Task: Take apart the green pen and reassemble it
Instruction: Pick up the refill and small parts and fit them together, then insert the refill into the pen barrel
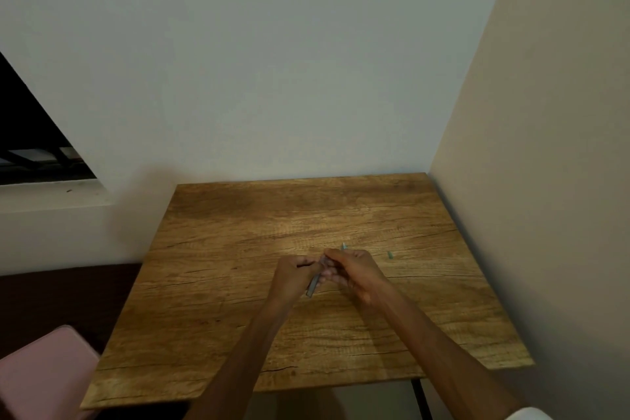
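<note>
The head camera looks down on a wooden table (pixel 238 232) with a strong grain, which stands in a corner of the room. A pale wall (pixel 272 61) rises behind it and a beige wall (pixel 545 147) closes the right side. At the left there is a dark window opening (pixel 30 140) with a white sill under it. A pink seat (pixel 44 375) shows at the lower left corner, beside the table edge.

Both hands meet above the middle of the table, and their fingertips touch each other. The left hand (pixel 294 274) has its fingers curled round the grey-green pen barrel (pixel 313 286), whose lower end sticks out below the hand and points toward the person. The right hand (pixel 354 271) also has curled fingers and pinches a thin green part (pixel 343 246), of which only the tip shows above the knuckles. If this part is already joined to the barrel cannot be told, because the fingers hide the place. A small green piece (pixel 390 255) lies alone on the table, to the right of the right hand and apart from it.
</note>
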